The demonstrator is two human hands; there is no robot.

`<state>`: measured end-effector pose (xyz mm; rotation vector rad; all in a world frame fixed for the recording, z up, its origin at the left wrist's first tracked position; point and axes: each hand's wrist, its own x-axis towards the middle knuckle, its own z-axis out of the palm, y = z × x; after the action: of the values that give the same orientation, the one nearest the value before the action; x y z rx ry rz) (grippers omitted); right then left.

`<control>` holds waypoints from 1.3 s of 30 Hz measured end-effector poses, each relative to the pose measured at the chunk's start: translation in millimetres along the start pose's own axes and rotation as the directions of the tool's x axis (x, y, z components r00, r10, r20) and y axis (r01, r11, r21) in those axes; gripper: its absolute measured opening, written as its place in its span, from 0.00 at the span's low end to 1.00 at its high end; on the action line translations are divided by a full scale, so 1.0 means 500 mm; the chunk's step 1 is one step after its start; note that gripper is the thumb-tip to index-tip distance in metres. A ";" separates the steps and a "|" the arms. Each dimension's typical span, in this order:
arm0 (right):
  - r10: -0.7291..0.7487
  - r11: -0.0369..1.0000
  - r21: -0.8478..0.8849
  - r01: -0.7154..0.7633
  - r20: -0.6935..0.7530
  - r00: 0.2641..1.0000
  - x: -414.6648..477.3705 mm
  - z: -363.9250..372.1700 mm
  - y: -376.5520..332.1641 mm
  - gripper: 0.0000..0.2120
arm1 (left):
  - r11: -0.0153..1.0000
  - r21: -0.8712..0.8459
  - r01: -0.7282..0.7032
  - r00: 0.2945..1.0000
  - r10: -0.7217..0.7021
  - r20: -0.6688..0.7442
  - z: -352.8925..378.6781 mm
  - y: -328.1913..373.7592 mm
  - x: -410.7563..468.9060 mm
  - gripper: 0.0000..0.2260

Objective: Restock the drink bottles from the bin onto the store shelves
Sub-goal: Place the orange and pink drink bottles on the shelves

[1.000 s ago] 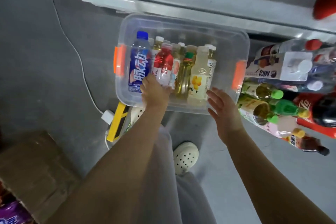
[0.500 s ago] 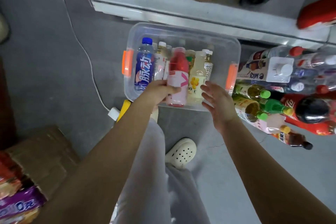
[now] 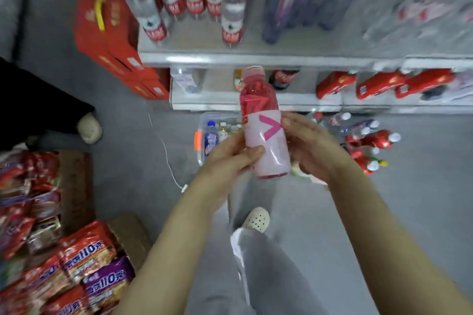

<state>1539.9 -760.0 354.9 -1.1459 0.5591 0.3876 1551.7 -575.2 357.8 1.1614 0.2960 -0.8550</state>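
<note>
Bin (image 3: 202, 123) sits below the shelves (image 3: 256, 59). Left hand (image 3: 227, 161) grips pink bottle (image 3: 265, 133) low on the label, thumb across front. Bottle is upright, above the bin. Right hand (image 3: 314, 147) has fingers extended, flat against the bottle's right side.

We hold the pink bottle (image 3: 263, 130) upright before the shelves (image 3: 256, 59). Our left hand (image 3: 227, 158) grips its lower half, thumb across the label, and our right hand (image 3: 312, 146) lies flat against the other side. Behind it, the bin (image 3: 202, 120) with more bottles (image 3: 211, 139) stands on the floor (image 3: 409, 212) at the shelves' front edge.
</note>
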 end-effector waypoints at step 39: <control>-0.751 0.649 -0.063 0.759 -0.218 0.624 -0.275 0.235 -0.524 0.19 | 0.773 0.210 -0.599 0.744 0.439 0.504 0.218 0.587 -0.158 0.20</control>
<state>1601.5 -748.8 666.9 -1.2911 0.2241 -0.5043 1688.1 -598.4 649.4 1.2661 -0.5741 -0.6356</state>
